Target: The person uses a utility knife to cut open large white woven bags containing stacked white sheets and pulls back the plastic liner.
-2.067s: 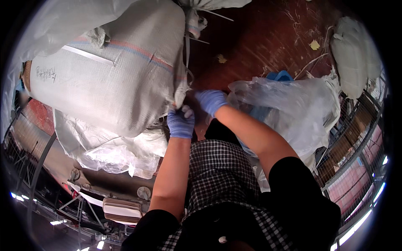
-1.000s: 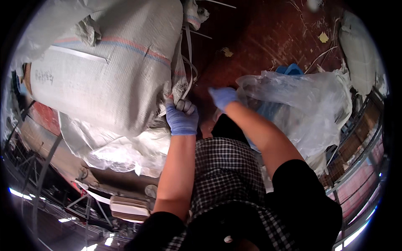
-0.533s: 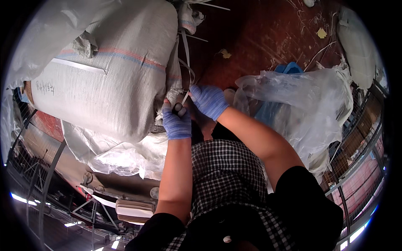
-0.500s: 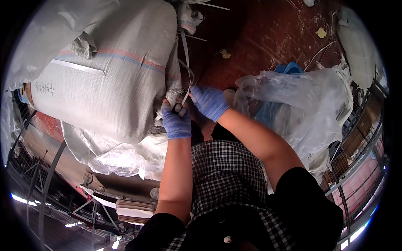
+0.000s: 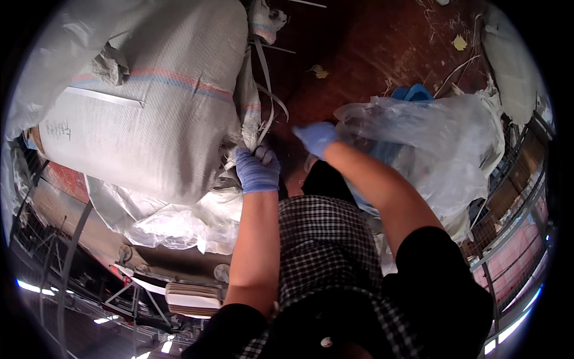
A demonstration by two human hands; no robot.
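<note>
A large white woven sack with a red and blue stripe bulges at the left. My left hand, in a blue knit glove, is closed on a gathered, frayed corner of the sack's cloth at its right side. A loose white strap rises from beside that grip and curls over to the right. My right hand, gloved alike, hangs apart from sack and strap, over the red-brown floor. Motion smears its fingers, so whether they hold anything is unclear.
Clear plastic sheeting covers something blue at the right. Another pale sack leans at the far right. Dry leaves and strap scraps lie on the floor. White plastic wrap spreads below the big sack, near wire-mesh railings.
My right hand has let go of the strap and moved right, away from the sack. The strap's free end now curls loose. My left hand keeps its hold, slightly shifted right.
</note>
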